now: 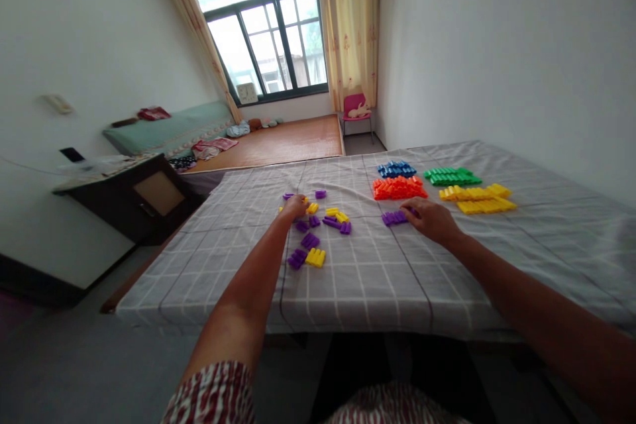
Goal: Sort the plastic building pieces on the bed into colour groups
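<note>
My left hand reaches down among scattered purple and yellow plastic pieces, fingers drawn together. A yellow piece lies right beside it; what the fingers hold is hidden. Nearer to me, several purple pieces are spread about, with a yellow cluster alongside. My right hand rests at the right end of a short purple row, thumb and fingers pinched on a purple piece there. Behind this row sits a heap of orange pieces.
Blue pieces, green pieces and yellow rows lie grouped at the back right of the checked tablecloth. A wall stands to the right. Beyond the table are a bed and a pink chair; a dark cabinet is left.
</note>
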Demonstrator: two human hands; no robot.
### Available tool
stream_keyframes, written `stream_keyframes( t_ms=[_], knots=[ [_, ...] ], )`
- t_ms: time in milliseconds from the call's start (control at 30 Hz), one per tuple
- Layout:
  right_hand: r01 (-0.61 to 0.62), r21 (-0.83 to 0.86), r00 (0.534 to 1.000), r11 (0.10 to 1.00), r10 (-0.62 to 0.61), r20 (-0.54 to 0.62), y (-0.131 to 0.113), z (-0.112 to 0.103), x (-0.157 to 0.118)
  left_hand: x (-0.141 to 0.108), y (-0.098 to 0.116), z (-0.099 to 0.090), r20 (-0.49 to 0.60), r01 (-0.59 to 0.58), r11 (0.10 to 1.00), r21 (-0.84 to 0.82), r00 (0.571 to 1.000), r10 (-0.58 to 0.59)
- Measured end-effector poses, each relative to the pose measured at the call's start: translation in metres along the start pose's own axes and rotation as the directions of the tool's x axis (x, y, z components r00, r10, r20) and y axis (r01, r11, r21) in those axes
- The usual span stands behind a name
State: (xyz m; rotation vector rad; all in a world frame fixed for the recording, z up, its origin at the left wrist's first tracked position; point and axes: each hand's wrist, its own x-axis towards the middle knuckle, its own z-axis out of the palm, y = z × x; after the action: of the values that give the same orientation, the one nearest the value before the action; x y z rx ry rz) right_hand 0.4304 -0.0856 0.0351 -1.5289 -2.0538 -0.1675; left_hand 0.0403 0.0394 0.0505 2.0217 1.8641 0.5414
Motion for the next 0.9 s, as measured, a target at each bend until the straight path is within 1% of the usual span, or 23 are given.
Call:
stream_keyframes(
  t_ms=[67, 100, 133, 200, 233, 267, 367, 433, 500, 600, 733, 800, 867, 900],
  knots=[
    [-0.005, 0.033, 1.000, 0.999, 0.005, -0.006, -0.002, 0.000, 0.002, -0.006, 0.009, -0.003, 0.013, -0.023, 0.996, -0.089, 1.000, 0.024],
    [-0.003, 0.066, 1.000, 0.998, 0.003, -0.008, -0.003, 0.000, 0.004, -0.009, 0.016, -0.004, 0.040, -0.045, 0.982, -0.182, 0.998, 0.053],
    [0.004, 0.111, 1.000, 0.994, -0.003, -0.007, -0.006, 0.000, 0.007, -0.014, 0.027, -0.002, 0.073, -0.070, 0.951, -0.302, 0.993, 0.096],
    [0.029, 0.222, 1.000, 0.975, -0.030, 0.002, -0.015, 0.002, 0.014, -0.024, 0.053, 0.004, 0.141, -0.088, 0.837, -0.540, 0.971, 0.192],
    [0.046, 0.278, 0.999, 0.959, -0.050, 0.007, -0.021, 0.003, 0.018, -0.029, 0.067, 0.010, 0.169, -0.080, 0.783, -0.617, 0.958, 0.231],
    [0.067, 0.329, 0.997, 0.942, -0.074, 0.008, -0.027, 0.004, 0.022, -0.035, 0.081, 0.016, 0.190, -0.070, 0.752, -0.655, 0.948, 0.254],
    [0.150, 0.429, 0.987, 0.891, -0.161, -0.011, -0.042, 0.011, 0.032, -0.050, 0.117, 0.037, 0.212, -0.044, 0.710, -0.703, 0.940, 0.269],
    [0.194, 0.451, 0.978, 0.871, -0.205, -0.024, -0.045, 0.014, 0.034, -0.057, 0.132, 0.049, 0.212, -0.024, 0.679, -0.733, 0.942, 0.261],
    [0.201, 0.453, 0.976, 0.868, -0.217, -0.018, -0.043, 0.014, 0.033, -0.061, 0.140, 0.058, 0.215, -0.002, 0.646, -0.764, 0.943, 0.256],
    [0.165, 0.459, 0.981, 0.873, -0.191, 0.011, -0.037, 0.009, 0.025, -0.063, 0.146, 0.067, 0.230, 0.020, 0.621, -0.784, 0.938, 0.260],
    [0.089, 0.468, 0.992, 0.879, -0.120, 0.037, -0.035, -0.001, 0.016, -0.068, 0.157, 0.079, 0.234, 0.024, 0.597, -0.802, 0.932, 0.277],
    [0.063, 0.458, 0.995, 0.887, -0.089, 0.036, -0.034, -0.004, 0.014, -0.072, 0.165, 0.086, 0.247, 0.023, 0.584, -0.811, 0.920, 0.306],
    [0.055, 0.435, 0.996, 0.899, -0.081, 0.041, -0.025, -0.008, 0.012, -0.074, 0.171, 0.088, 0.273, 0.024, 0.596, -0.803, 0.903, 0.332],
    [0.046, 0.418, 0.996, 0.907, -0.071, 0.045, -0.015, -0.012, 0.011, -0.074, 0.172, 0.087, 0.281, 0.016, 0.612, -0.791, 0.897, 0.340]
  ],
)
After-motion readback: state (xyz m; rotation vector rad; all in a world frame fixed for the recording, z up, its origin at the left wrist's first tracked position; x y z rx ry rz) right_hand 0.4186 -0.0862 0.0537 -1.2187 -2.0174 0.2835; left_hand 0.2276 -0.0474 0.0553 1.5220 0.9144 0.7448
